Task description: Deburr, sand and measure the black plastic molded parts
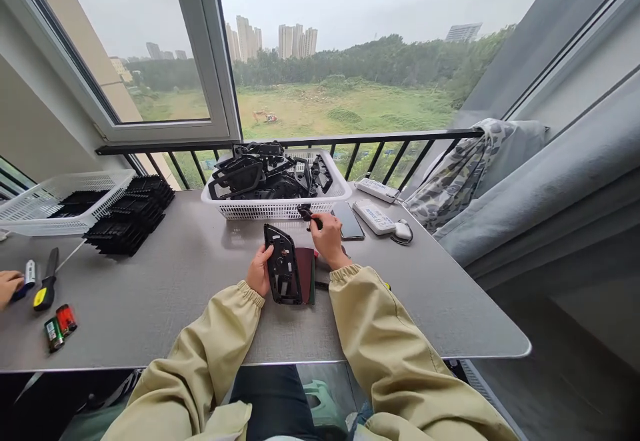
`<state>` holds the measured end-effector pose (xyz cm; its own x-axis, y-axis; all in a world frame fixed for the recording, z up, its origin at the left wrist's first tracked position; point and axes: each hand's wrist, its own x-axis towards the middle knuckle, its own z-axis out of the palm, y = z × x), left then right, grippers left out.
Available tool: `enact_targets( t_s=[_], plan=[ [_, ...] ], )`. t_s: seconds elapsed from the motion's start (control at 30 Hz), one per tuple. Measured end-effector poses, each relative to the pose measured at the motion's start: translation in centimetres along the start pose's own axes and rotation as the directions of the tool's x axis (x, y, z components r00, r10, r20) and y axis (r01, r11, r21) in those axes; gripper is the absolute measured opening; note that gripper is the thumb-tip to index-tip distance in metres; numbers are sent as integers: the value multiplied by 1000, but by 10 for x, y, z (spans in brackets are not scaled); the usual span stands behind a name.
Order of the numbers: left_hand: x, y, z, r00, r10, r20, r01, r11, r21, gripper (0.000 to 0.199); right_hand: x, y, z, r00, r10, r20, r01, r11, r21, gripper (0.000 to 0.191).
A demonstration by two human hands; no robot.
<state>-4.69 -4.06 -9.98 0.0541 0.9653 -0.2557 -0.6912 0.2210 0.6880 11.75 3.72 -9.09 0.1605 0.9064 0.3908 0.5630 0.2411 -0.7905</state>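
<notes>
My left hand (pixel 259 269) is closed on the left edge of a black plastic housing (pixel 283 261), which stands tilted up over the table with its inner side facing me. Just right of it, my right hand (pixel 329 237) pinches a small black plastic piece (pixel 306 213), held in front of the basket. The exact shape of that piece is partly covered by my fingers. A dark red booklet (pixel 305 274) with a green edge lies beside the housing, partly hidden behind it. Under my right wrist, part of a dark thin object (pixel 321 286) shows on the table.
A white basket (pixel 235 210) heaped with black plastic parts (pixel 270 174) stands by the railing. Right of it lie a phone (pixel 349 221) and white power strips (pixel 374 217). Leftward are stacked black parts (pixel 131 217), another basket (pixel 45 224), a knife (pixel 47 281), batteries (pixel 60 326) and another person's hand (pixel 9 286).
</notes>
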Motion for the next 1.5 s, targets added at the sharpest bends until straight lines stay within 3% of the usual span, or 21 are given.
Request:
enact_targets(
  t_s=[0.17, 0.33, 0.43, 0.57, 0.7, 0.83, 0.93, 1.03, 1.13, 1.23, 1.4, 1.5],
  plan=[
    [5, 4, -7, 995, -92, -42, 88, 992, -90, 13, -12, 0, -10, 996, 70, -51, -52, 953, 299, 23],
    [10, 1, -16, 982, -188, 22, 189, 979, -72, 30, -38, -10, 0, 988, 97, 120, -145, 852, 503, 29],
    [9, -5, -13, 993, -114, -6, 114, 993, -19, 30, -54, -19, 11, 970, 81, 228, -200, 795, 573, 31],
    [8, -10, -6, 997, 50, -51, -47, 997, 59, 56, -62, -24, 16, 954, 105, 281, -283, 631, 722, 35],
    [3, -7, -5, 998, 56, -21, -53, 988, 147, 53, -62, -26, 14, 947, 130, 294, -314, 567, 761, 32],
    [-5, -4, -3, 998, 11, 64, -23, 980, 197, 53, -66, -29, 16, 949, 77, 306, -288, 604, 743, 27],
    [-8, -4, -2, 998, -40, 50, 29, 980, 197, 51, -69, -30, 16, 954, 22, 299, -235, 673, 701, 23],
    [-8, -3, -5, 989, -135, 57, 128, 986, 111, 36, -68, -26, 11, 990, -4, 144, -83, 801, 592, 20],
    [-5, -1, -11, 959, -238, 153, 232, 971, 59, 30, -65, -22, 4, 990, -135, 33, 111, 908, 404, 18],
    [-4, 0, -16, 952, -258, 163, 253, 966, 48, 25, -64, -18, 3, 964, -254, 79, 223, 934, 281, 18],
    [-6, -2, -12, 976, -213, 42, 213, 977, 7, 15, -67, -15, 10, 941, -324, 94, 307, 939, 158, 19],
    [-7, -1, -8, 977, -211, 25, 211, 977, -7, 15, -67, -15, 10, 927, -360, 103, 346, 929, 134, 21]
  ],
)
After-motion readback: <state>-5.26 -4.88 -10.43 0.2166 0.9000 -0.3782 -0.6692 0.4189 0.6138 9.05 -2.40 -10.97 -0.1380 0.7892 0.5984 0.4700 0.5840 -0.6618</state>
